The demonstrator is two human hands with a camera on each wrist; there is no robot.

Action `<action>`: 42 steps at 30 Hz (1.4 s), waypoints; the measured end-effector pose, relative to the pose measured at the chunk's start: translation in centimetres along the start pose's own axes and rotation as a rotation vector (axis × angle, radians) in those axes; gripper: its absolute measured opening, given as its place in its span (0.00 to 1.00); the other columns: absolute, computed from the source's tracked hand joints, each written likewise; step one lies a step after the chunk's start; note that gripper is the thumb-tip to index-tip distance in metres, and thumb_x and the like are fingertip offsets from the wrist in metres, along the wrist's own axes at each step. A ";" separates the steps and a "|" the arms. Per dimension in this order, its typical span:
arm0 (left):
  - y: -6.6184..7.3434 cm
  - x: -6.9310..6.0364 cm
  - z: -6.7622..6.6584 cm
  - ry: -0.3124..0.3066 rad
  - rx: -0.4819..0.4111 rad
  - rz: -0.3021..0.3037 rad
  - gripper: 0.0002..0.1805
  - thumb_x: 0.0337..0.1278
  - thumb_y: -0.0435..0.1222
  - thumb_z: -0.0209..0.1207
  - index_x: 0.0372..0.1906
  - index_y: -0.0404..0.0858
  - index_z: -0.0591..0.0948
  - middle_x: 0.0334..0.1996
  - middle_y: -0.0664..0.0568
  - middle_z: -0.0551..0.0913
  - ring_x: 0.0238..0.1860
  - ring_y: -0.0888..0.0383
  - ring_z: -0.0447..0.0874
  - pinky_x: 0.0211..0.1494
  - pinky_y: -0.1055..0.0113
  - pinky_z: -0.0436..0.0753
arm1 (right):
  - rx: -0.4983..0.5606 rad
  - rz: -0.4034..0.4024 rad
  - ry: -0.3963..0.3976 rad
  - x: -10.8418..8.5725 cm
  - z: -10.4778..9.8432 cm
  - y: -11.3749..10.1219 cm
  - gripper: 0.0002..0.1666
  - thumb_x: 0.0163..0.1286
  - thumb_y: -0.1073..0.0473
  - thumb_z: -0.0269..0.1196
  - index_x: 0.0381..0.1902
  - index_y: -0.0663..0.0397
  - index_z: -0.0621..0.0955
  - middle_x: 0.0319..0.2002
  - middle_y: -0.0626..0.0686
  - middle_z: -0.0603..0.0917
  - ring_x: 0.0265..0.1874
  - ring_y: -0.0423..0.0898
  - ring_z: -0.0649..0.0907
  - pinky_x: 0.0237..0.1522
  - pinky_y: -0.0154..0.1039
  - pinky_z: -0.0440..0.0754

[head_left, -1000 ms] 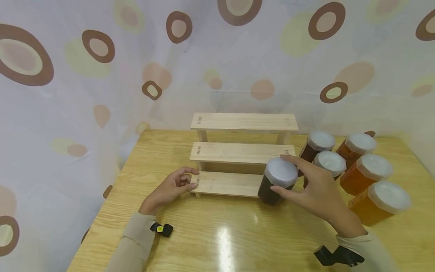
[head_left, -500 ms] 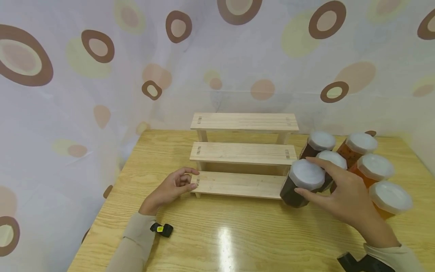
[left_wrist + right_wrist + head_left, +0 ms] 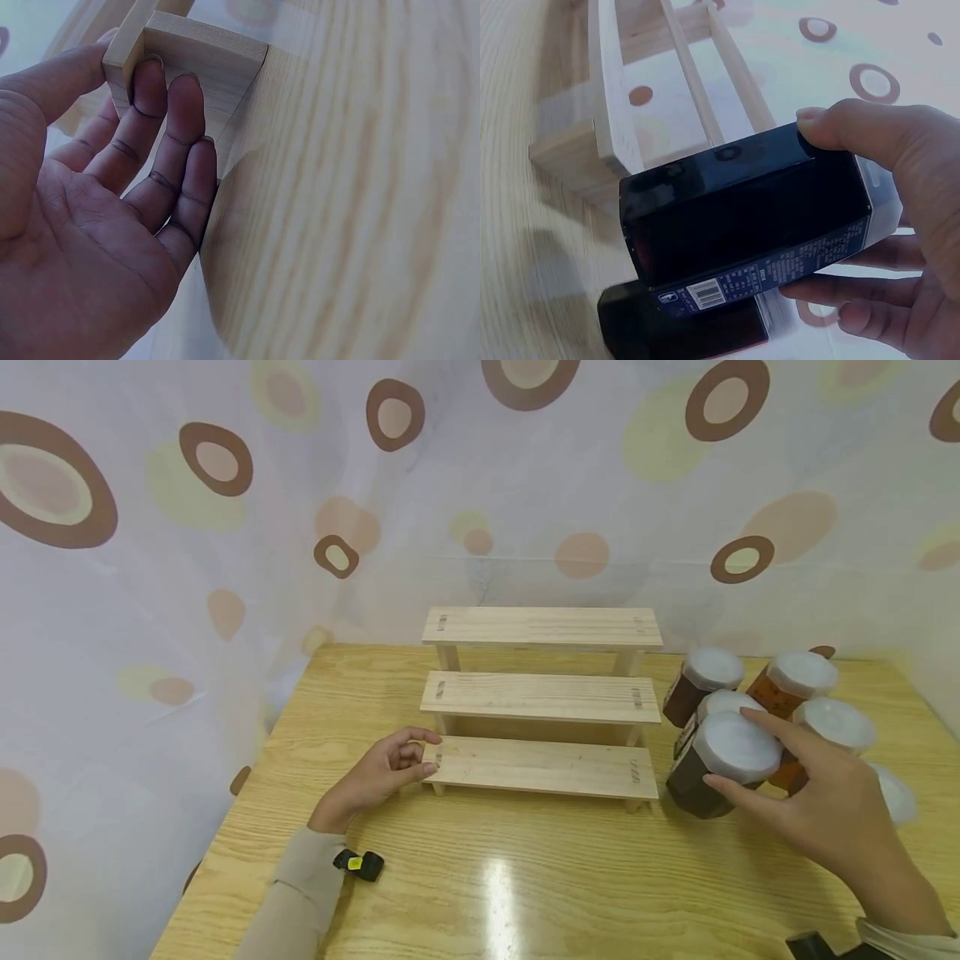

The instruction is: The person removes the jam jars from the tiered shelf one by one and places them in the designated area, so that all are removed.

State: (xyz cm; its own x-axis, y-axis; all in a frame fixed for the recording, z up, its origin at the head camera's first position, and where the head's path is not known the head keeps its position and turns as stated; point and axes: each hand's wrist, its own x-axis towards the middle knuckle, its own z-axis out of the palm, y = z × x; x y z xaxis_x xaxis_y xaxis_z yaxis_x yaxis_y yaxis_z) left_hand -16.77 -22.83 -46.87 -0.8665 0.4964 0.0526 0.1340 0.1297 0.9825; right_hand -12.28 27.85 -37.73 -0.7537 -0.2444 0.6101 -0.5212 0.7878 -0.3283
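Observation:
A dark jar point(image 3: 701, 785) with a white lid is gripped near its top by my right hand point(image 3: 836, 810), just right of a three-tier wooden shelf point(image 3: 536, 766). In the right wrist view this jar point(image 3: 742, 214) shows a printed label with a barcode, thumb on one side and fingers on the other. My left hand point(image 3: 378, 777) holds the left end of the lowest step. Seen from the left wrist, the thumb and fingertips point(image 3: 185, 105) lie about the step's end point(image 3: 124, 56). Whether the held jar's base touches the table cannot be told.
Behind and right of the held jar stand several lidded jars: dark ones point(image 3: 686, 693) and orange ones point(image 3: 776, 693), partly hidden by my right hand. The wooden table point(image 3: 420, 893) meets a patterned cloth point(image 3: 525, 485) at the back and left.
My right hand has moved right with the dark jar, from in front of the lowest step's right end to beside the other jars. My left hand keeps its place on the shelf.

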 end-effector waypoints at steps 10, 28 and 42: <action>-0.1 0.0 -0.1 0.007 0.000 -0.006 0.23 0.73 0.27 0.59 0.68 0.29 0.71 0.29 0.51 0.76 0.25 0.62 0.65 0.31 0.69 0.67 | 0.003 0.055 -0.087 -1.5 -0.4 1.2 0.54 0.32 0.53 0.89 0.59 0.67 0.81 0.39 0.65 0.84 0.18 0.34 0.69 0.20 0.25 0.66; -0.1 0.1 -0.1 -0.010 0.011 0.013 0.22 0.73 0.26 0.59 0.67 0.28 0.70 0.29 0.51 0.76 0.26 0.61 0.66 0.32 0.69 0.68 | -0.028 0.145 -0.177 -2.5 0.4 1.9 0.52 0.39 0.53 0.88 0.60 0.68 0.78 0.30 0.58 0.83 0.19 0.33 0.68 0.22 0.30 0.68; 0.1 -0.1 0.0 0.009 0.029 -0.024 0.22 0.73 0.27 0.59 0.68 0.29 0.71 0.30 0.49 0.76 0.26 0.60 0.66 0.31 0.68 0.68 | -0.036 0.158 -0.181 -3.4 0.3 1.7 0.51 0.39 0.53 0.88 0.59 0.67 0.76 0.39 0.68 0.85 0.21 0.40 0.73 0.21 0.34 0.71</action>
State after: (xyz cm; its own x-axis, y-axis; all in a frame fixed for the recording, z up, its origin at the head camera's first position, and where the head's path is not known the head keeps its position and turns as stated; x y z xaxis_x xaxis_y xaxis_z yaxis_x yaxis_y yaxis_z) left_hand -16.70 -22.82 -46.81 -0.8738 0.4852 0.0309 0.1270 0.1664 0.9778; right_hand -10.72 29.84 -40.63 -0.8859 -0.2113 0.4130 -0.3789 0.8431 -0.3816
